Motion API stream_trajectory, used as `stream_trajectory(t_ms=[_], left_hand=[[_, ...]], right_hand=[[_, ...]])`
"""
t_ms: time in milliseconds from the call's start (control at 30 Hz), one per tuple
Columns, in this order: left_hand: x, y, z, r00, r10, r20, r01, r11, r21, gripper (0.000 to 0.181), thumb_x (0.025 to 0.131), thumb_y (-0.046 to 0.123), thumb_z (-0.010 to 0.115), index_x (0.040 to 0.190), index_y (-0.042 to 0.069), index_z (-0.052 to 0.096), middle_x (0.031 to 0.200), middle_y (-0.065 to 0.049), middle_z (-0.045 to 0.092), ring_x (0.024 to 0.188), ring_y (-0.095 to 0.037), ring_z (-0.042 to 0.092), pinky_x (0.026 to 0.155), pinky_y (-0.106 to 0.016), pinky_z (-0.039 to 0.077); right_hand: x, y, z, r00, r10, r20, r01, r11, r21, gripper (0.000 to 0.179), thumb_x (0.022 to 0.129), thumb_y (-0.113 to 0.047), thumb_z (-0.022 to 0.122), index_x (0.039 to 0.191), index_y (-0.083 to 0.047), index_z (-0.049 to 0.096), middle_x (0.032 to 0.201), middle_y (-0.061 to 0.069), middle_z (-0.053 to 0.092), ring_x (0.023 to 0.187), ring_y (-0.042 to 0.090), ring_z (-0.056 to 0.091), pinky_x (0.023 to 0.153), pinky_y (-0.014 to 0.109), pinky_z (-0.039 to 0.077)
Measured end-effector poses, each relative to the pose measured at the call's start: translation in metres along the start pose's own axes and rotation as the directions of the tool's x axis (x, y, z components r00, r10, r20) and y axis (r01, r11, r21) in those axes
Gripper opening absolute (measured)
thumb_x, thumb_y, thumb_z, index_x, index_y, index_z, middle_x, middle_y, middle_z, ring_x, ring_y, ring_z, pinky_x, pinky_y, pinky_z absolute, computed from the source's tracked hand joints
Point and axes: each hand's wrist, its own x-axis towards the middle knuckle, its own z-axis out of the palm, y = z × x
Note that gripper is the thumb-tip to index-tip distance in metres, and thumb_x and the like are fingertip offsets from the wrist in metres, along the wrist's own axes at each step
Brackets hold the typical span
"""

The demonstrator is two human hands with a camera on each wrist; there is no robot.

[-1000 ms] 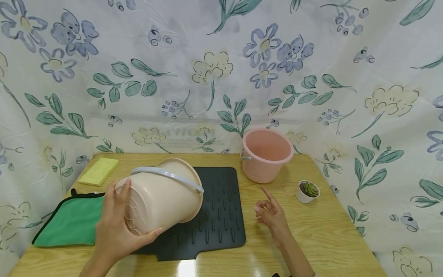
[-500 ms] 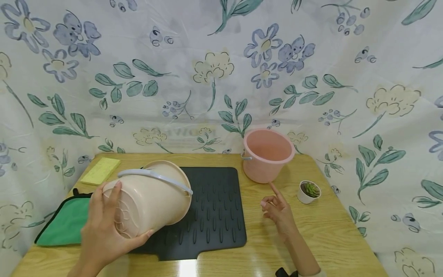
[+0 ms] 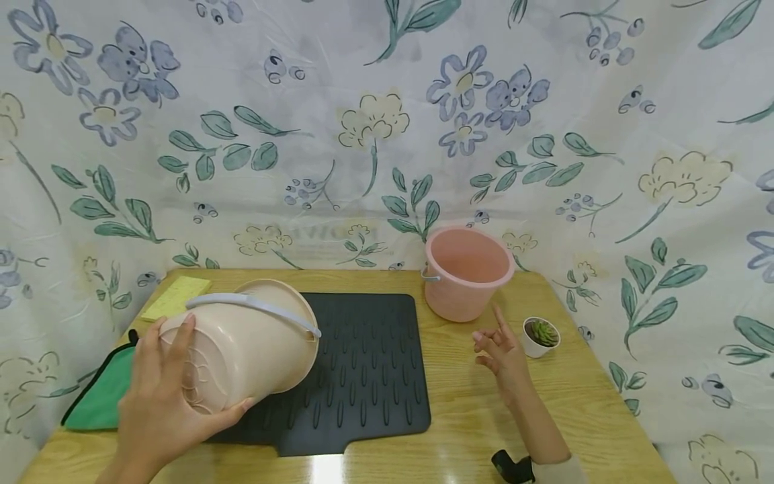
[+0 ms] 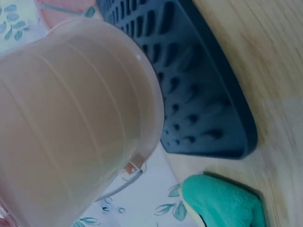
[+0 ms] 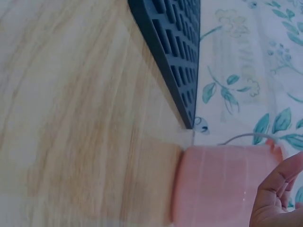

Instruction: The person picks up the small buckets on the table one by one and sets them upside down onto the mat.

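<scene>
My left hand (image 3: 160,403) grips a cream bucket (image 3: 260,349) by its base, thumb below and fingers above. The bucket lies tipped on its side over the mat, mouth turned right and away, its pale blue handle across the upper side. Its wall (image 4: 80,118) fills much of the left wrist view. My right hand (image 3: 508,356) holds nothing, with the index finger stretched out and the other fingers loosely bent. It hovers between a pink bucket (image 3: 456,299) standing upright at the back and a small potted succulent (image 3: 540,339). Inside the cream bucket is hidden.
A black ridged drying mat (image 3: 381,376) lies mid-table on the wooden table (image 3: 435,464). At the left are a green cloth (image 3: 97,396) with black edging and a yellow sponge cloth (image 3: 172,299). A floral curtain (image 3: 332,154) hangs behind the table.
My left hand has carried the cream bucket leftward, covering more of the green cloth and uncovering more of the mat. My right hand has drifted right, towards the succulent.
</scene>
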Motion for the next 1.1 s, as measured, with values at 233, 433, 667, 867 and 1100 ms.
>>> stream_trajectory(t_ms=[233, 433, 667, 867, 1100], left_hand=[[-0.002, -0.005, -0.007, 1.0, -0.015, 0.017, 0.015, 0.999, 0.043, 0.138, 0.038, 0.067, 0.086, 0.154, 0.015, 0.035, 0.145, -0.031, 0.03, 0.122, -0.048, 0.035, 0.052, -0.077, 0.041], [-0.005, -0.009, -0.011, 0.999, -0.034, 0.025, 0.032, 0.997, 0.067, 0.14, 0.035, 0.066, 0.088, 0.155, 0.017, 0.034, 0.148, -0.031, 0.028, 0.125, -0.05, 0.033, 0.048, -0.077, 0.038], [-0.006, -0.013, -0.014, 1.0, 0.0, 0.0, 0.0, 0.996, 0.092, 0.135, 0.046, 0.093, 0.064, 0.153, 0.016, 0.037, 0.147, -0.032, 0.03, 0.127, -0.052, 0.034, 0.047, -0.075, 0.039], [-0.004, -0.016, -0.018, 1.0, 0.018, -0.01, -0.017, 0.993, 0.113, 0.134, 0.049, 0.098, 0.056, 0.153, 0.016, 0.038, 0.148, -0.032, 0.03, 0.126, -0.053, 0.035, 0.051, -0.078, 0.038], [0.0, -0.018, -0.019, 0.998, 0.057, -0.018, -0.054, 0.991, 0.124, 0.129, 0.052, 0.098, 0.052, 0.15, 0.015, 0.042, 0.146, -0.033, 0.033, 0.12, -0.054, 0.038, 0.05, -0.077, 0.039]], right_hand=[[0.004, -0.005, -0.005, 1.0, -0.005, -0.028, 0.006, 0.999, 0.049, 0.08, 0.098, -0.007, 0.059, 0.161, -0.028, 0.015, 0.084, -0.012, 0.061, 0.074, 0.003, 0.059, 0.063, 0.019, 0.053], [0.008, -0.007, -0.007, 0.999, -0.003, -0.043, 0.007, 0.995, 0.103, 0.081, 0.099, -0.007, 0.06, 0.16, -0.031, 0.013, 0.082, -0.011, 0.062, 0.073, 0.004, 0.059, 0.062, 0.018, 0.052], [0.016, -0.012, -0.011, 0.997, 0.011, -0.077, 0.001, 0.99, 0.141, 0.08, 0.098, -0.006, 0.06, 0.159, -0.035, 0.016, 0.082, -0.012, 0.063, 0.072, 0.004, 0.06, 0.061, 0.018, 0.053], [0.02, -0.015, -0.015, 0.995, 0.017, -0.096, -0.003, 0.988, 0.151, 0.082, 0.098, -0.007, 0.061, 0.159, -0.036, 0.016, 0.078, -0.012, 0.061, 0.072, 0.004, 0.061, 0.061, 0.017, 0.053], [0.026, -0.019, -0.022, 0.995, 0.015, -0.104, 0.0, 0.99, 0.142, 0.083, 0.099, -0.002, 0.056, 0.16, -0.033, 0.011, 0.075, -0.012, 0.062, 0.077, 0.001, 0.063, 0.061, 0.017, 0.053]])
